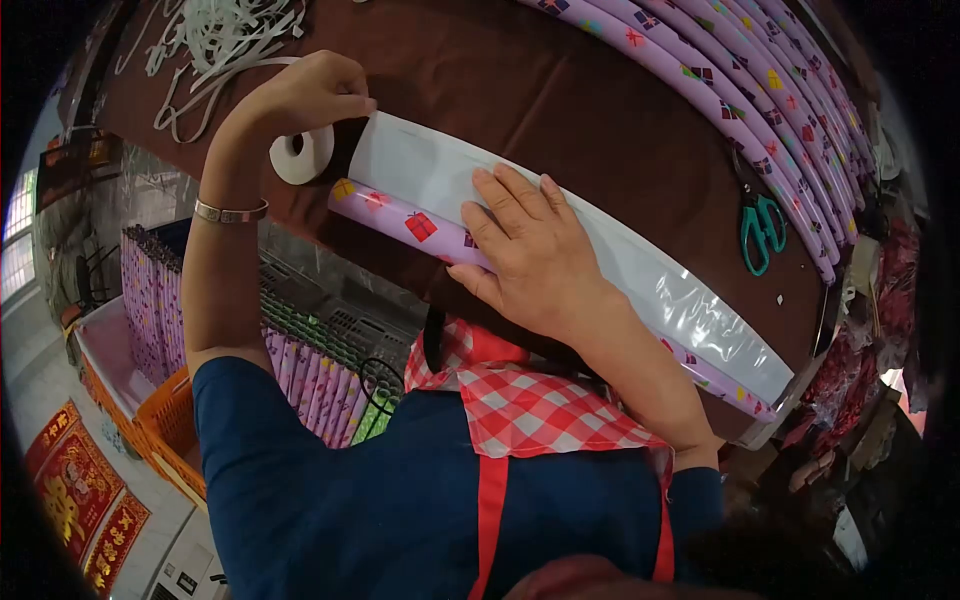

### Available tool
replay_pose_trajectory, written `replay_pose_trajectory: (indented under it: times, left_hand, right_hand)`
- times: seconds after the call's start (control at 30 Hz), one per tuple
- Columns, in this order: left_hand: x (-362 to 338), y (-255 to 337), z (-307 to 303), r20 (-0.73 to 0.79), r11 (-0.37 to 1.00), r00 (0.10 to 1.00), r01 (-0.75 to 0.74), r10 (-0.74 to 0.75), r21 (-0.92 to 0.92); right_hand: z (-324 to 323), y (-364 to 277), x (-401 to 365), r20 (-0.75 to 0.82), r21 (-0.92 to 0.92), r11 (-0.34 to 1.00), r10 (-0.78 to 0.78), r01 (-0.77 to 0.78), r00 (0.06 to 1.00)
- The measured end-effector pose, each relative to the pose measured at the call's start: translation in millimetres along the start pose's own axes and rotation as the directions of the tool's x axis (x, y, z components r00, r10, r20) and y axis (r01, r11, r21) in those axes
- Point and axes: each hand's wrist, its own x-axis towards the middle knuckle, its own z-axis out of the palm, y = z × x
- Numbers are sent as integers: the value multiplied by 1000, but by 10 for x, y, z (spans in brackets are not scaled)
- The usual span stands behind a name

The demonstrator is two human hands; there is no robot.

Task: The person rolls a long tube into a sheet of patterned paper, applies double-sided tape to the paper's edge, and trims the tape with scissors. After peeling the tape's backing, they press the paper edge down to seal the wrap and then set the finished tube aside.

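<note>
A long roll of purple gift-print paper [395,220] lies along the near edge of the brown-covered table, with a strip of its white underside [430,160] unrolled beyond it. My right hand [535,245] rests palm down across the roll and the white strip, its fingers spread. At the strip's far left corner is my left hand [335,88], thumb and fingers pinched together; what they hold, if anything, is too small to make out. Just below my left hand a white tape roll [302,156] stands near the end of the paper roll.
White strips [225,40] lie heaped at the back left. Several finished purple rolls [720,90] are stacked at the back right, beside teal-handled scissors [762,232]. Below the table at left are an orange basket [168,425] and more upright purple rolls [150,310].
</note>
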Motion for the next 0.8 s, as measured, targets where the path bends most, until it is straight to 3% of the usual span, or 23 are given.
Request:
replay_pose_trajectory:
  times: [0.17, 0.27, 0.33, 0.37, 0.43, 0.47, 0.53, 0.57, 0.67, 0.8]
  left_hand:
    - [-11, -99, 42, 12, 998, 1000, 14, -13, -60]
    - [-66, -56, 92, -106, 991, 988, -122, 115, -56]
    - [-145, 60, 106, -148, 998, 989, 21, -11, 67]
    - [-194, 93, 118, -148, 997, 989, 16, -5, 71]
    - [-247, 145, 164, -291, 982, 956, 33, 23, 185]
    - [-240, 14, 255, -395, 975, 905, -78, 156, 208]
    - [-281, 88, 219, -318, 990, 946, -27, 70, 140]
    - [-251, 23, 239, -311, 978, 938, -96, 152, 187]
    - [-257, 98, 275, -368, 977, 915, -100, 164, 186]
    - [-244, 39, 320, -415, 984, 893, -148, 176, 100]
  right_hand:
    - [13, 7, -6, -11, 6, 1000, -5, 5, 1000]
    - [17, 15, -3, -21, 9, 1000, -4, 4, 1000]
    - [45, 28, -6, -62, 17, 999, -44, 45, 997]
    - [57, 33, -6, -67, 14, 999, -41, 42, 997]
    - [73, 44, -9, -103, -2, 998, -69, 70, 992]
    - [75, 36, -14, -109, -18, 999, -51, 50, 993]
    - [69, 5, -34, -115, -79, 987, -145, 136, 983]
    - [49, -17, -56, -125, -89, 986, -152, 141, 980]
    - [-122, -8, -174, -146, -90, 991, -108, 96, 983]
    - [-777, 613, -563, -251, -305, 935, 107, -183, 962]
